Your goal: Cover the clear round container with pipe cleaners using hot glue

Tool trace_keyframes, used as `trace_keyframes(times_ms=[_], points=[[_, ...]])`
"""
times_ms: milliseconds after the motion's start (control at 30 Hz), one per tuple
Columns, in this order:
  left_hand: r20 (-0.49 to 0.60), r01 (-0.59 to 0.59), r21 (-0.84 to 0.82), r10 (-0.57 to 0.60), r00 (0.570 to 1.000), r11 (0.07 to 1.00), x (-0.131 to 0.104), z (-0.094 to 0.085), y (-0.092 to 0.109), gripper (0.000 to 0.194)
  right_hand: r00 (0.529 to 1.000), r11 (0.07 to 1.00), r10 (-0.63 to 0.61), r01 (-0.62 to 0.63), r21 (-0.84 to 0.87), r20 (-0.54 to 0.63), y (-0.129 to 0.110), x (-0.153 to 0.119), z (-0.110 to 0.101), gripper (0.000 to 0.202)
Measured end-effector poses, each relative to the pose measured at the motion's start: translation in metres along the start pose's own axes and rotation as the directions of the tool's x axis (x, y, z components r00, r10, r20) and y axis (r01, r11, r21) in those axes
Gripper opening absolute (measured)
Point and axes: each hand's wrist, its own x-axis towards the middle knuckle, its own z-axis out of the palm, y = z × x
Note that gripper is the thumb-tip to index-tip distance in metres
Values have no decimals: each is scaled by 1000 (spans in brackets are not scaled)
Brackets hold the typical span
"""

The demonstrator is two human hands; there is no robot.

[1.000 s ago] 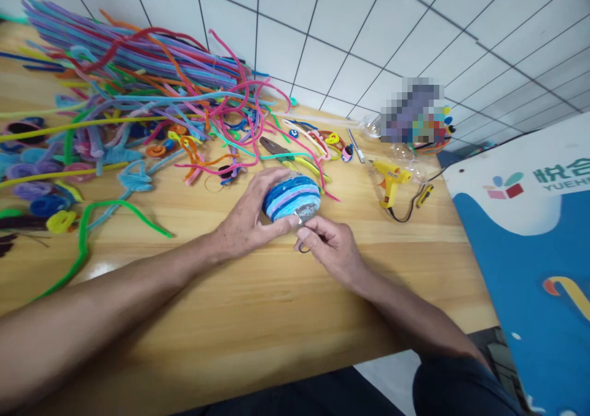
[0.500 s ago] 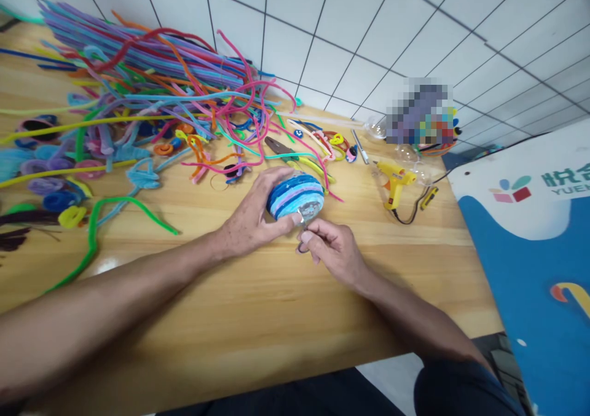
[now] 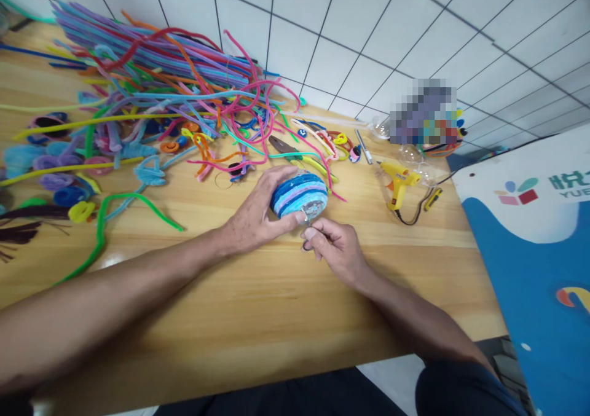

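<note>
No visible change: the left hand (image 3: 258,213) keeps its grip clamped on the striped ball (image 3: 299,193), the right hand (image 3: 336,244) pinches a small tool (image 3: 307,219), work apparently continuing.

Right of the right-hand fingers (image 3: 326,227), a blue-and-white board (image 3: 537,274) is displaying "YUE" (image 3: 565,197) beneath "悦" (image 3: 561,180), the lettering running out of view.

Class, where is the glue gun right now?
In the head view, the glue gun lies on the table, right of the striped ball and beyond the right hand.
</note>
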Motion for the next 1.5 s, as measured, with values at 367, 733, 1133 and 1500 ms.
trace_keyframes(times_ms=[367,733,1133,1500], points=[[23,-7,-33,8,1000,999,2,-5,1,67,999,1000,-15,15,3,-28,0,1,0,30],[38,-32,7,32,999,999,2,-4,1,69,999,999,-40,40,-6,-30,1,2,-1,29],[100,-71,34,67,993,997,2,-8,0,79,999,1000,-20,20,5,-31,1,3,0,29],[83,-81,57,76,994,995,2,-6,-1,82,1000,1000,5,-5,19,-29,1,3,-1,34]])
